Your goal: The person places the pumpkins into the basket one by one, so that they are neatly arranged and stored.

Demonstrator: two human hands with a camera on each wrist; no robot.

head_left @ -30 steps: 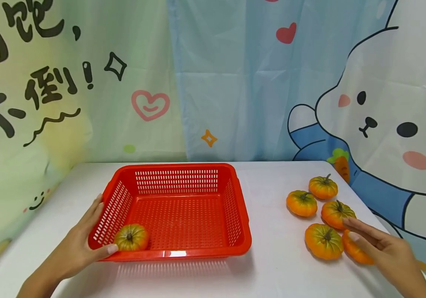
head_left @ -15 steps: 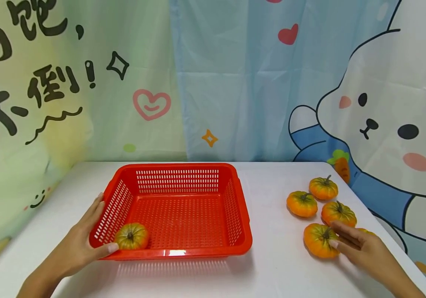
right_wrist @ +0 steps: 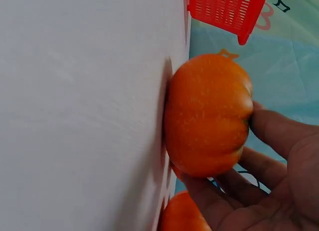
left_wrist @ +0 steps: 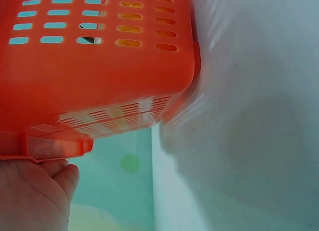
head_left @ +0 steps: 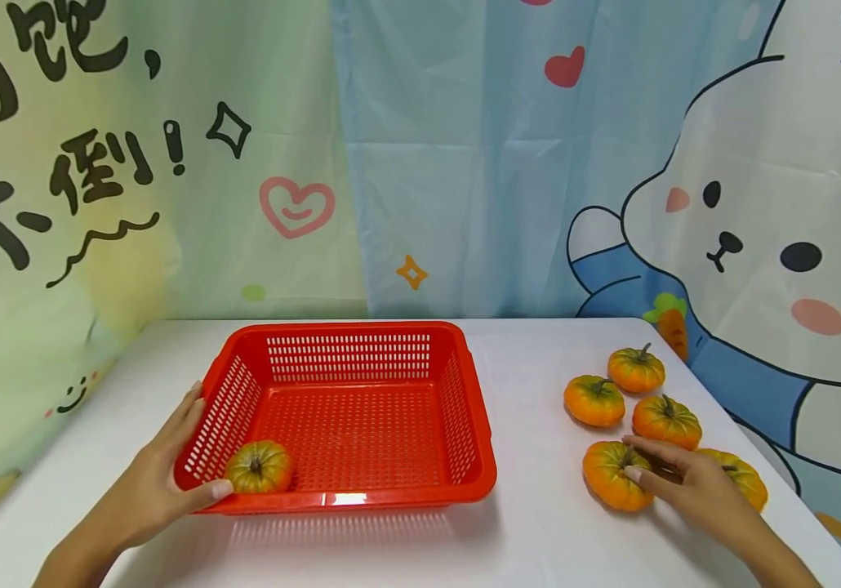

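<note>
A red plastic basket (head_left: pixel 428 496) with slotted walls sits left of centre on the white table. My left hand (head_left: pixel 149 490) grips its near left corner, thumb over the front rim and fingers along the outer side. In the basket's near left corner lies one small orange-green pumpkin (head_left: pixel 266 468). At the right, my right hand (head_left: pixel 696 486) holds another small pumpkin (head_left: pixel 607 476), the thumb by its stem and the fingers against its right side. The right wrist view shows this pumpkin (right_wrist: pixel 207 116) close against the tabletop, its base toward the camera.
Behind the right hand lie several more pumpkins: one (head_left: pixel 740 478) right beside it, others farther back, such as the pumpkin (head_left: pixel 666 422) and the pumpkin (head_left: pixel 594 402). White tabletop (head_left: pixel 531 490) stretches between basket and pumpkins. A printed curtain (head_left: pixel 457 204) hangs along the back edge.
My right hand has moved left from the rightmost pumpkin to the near one, which has shifted slightly left with it. The left hand and the basket stay in place.
</note>
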